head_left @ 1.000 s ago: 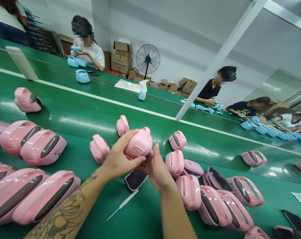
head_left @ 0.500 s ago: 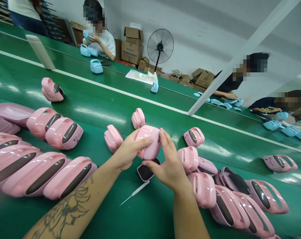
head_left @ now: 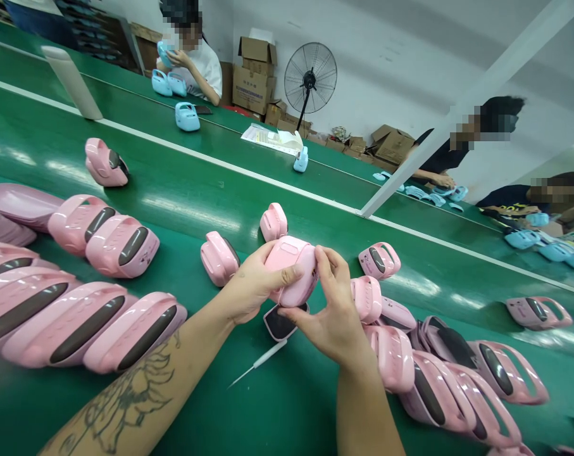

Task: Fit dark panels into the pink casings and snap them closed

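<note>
Both hands clamped on a pink plastic casing (head_left: 291, 269): left hand (head_left: 253, 285) wraps its near side, right hand (head_left: 331, 310) pinches the far side with fingertips (head_left: 324, 256). Casing held just above the green conveyor belt (head_left: 277, 418), mid-width. Directly below, touching neither hand: a dark-faced pink piece (head_left: 280, 326). Just nearer, a white-handled pick (head_left: 258, 361). More pink casings (head_left: 135, 247) lie on both sides.

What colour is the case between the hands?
The case is pink, seen in the head view.
</note>
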Motion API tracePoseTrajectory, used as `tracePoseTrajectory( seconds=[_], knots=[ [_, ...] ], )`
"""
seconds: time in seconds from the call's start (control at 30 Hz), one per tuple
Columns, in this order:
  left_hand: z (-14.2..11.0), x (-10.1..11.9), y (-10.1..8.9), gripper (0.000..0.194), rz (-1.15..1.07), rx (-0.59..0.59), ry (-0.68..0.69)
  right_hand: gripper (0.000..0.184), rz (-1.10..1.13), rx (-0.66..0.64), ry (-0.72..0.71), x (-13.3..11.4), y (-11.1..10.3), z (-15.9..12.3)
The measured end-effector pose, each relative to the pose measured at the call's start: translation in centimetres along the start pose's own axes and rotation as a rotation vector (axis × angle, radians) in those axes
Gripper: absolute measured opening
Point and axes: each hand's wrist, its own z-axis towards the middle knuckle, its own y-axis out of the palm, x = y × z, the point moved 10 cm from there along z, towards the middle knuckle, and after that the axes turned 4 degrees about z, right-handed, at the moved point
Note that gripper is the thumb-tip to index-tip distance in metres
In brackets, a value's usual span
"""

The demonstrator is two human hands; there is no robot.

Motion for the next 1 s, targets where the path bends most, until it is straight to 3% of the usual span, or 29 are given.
tracePoseTrajectory(
  seconds=[0.53,0.77,1.0],
  knots=[
    [-0.2,0.5,0.5,0.073,-0.02,0.028,0.095,0.128,-0.054,-0.022,0.016,0.3,0.6,-0.4],
    [-1.1,3.2,-0.3,0.08,0.348,0.111,0.198,0.113,-0.007,0.006,-0.092,-1.5,0.1,-0.1],
    [-2.1,4.0,-0.7,0.08,0.494,0.207,0.224,0.11,-0.009,0.01,-0.112,-2.3,-0.2,-0.2]
  ],
)
